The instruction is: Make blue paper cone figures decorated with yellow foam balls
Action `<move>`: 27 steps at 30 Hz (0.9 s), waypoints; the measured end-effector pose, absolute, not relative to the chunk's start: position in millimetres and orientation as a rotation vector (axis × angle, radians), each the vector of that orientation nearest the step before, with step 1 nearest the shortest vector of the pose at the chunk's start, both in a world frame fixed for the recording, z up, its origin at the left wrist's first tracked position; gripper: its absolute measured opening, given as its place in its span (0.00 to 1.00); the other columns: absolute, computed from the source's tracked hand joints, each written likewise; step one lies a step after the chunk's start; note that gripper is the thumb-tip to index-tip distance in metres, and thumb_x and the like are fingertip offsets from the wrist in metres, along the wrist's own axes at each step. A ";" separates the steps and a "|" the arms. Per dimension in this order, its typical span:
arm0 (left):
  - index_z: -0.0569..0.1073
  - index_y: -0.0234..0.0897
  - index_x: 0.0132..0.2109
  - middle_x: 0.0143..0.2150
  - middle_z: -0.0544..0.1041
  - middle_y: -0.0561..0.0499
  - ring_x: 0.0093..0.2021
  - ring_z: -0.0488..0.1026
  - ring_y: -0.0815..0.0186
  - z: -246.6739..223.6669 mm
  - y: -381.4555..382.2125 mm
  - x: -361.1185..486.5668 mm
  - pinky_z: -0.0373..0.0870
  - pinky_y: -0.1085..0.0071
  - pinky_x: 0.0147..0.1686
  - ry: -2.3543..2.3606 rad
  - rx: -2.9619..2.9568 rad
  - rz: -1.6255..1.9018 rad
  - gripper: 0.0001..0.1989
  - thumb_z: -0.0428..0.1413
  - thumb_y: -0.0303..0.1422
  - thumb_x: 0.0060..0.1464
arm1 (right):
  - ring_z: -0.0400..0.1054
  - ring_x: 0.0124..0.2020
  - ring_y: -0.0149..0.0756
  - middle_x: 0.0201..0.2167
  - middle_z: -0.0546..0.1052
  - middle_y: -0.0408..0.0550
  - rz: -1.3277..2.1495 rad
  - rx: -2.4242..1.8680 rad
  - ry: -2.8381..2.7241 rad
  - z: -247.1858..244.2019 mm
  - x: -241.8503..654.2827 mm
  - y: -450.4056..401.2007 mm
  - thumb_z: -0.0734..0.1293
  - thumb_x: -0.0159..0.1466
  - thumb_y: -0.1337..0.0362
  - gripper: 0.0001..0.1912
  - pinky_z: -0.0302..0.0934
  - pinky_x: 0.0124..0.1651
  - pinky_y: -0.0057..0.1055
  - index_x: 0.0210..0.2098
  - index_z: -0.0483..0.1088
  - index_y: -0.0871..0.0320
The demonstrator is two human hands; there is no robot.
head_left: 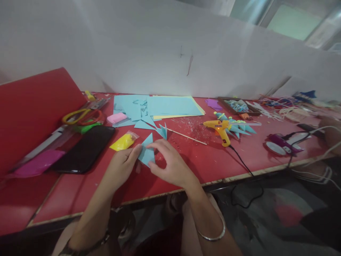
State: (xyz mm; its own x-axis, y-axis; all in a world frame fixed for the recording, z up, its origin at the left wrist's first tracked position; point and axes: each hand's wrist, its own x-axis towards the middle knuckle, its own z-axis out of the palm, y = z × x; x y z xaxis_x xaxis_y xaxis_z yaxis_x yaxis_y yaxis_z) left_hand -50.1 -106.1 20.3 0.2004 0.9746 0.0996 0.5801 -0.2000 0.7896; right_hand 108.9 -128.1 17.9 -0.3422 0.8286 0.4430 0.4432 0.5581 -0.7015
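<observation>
Between my two hands, above the front of the red table, is a piece of light blue paper (147, 153) with a pointed top. My left hand (124, 164) pinches its left side with the thumb on top. With curved fingers and thumb, my right hand (170, 161) grips its right edge. Just behind stands a small folded blue paper piece (163, 132) at the end of a thin wooden stick (186, 136). A bag of yellow clay (122, 141) lies beside my left hand.
A yellow glue gun (220, 129) with its cord lies right, before blue paper spikes (243, 128). Blue sheets (174, 106) and cut scraps lie at the back. Scissors (77, 117) and a black phone (86, 149) are left. At far right is another person's arm (330, 133).
</observation>
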 end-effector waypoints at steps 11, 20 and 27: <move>0.60 0.37 0.18 0.13 0.61 0.56 0.16 0.58 0.71 17.6 -107.1 -49.8 0.53 0.75 0.17 1.438 1.823 0.796 0.22 0.41 0.43 0.53 | 0.63 0.42 0.32 0.40 0.68 0.47 0.626 -1.056 -1.928 11.9 107.3 -125.3 0.62 0.58 0.61 0.13 0.60 0.45 0.31 0.43 0.65 0.55; 0.63 0.36 0.18 0.16 0.66 0.54 0.20 0.64 0.70 24.2 -112.5 -49.9 0.60 0.75 0.24 1.225 1.842 0.660 0.25 0.39 0.45 0.55 | 0.62 0.30 0.28 0.25 0.65 0.41 0.662 -0.996 -1.645 17.2 106.8 -122.1 0.65 0.56 0.62 0.09 0.57 0.35 0.26 0.23 0.64 0.58; 0.64 0.37 0.19 0.18 0.68 0.54 0.22 0.65 0.69 25.6 -115.0 -48.5 0.62 0.76 0.26 1.164 1.942 0.732 0.24 0.39 0.45 0.55 | 0.58 0.26 0.26 0.22 0.63 0.39 0.739 -1.030 -1.482 16.0 104.7 -122.8 0.64 0.56 0.63 0.09 0.55 0.31 0.24 0.22 0.61 0.58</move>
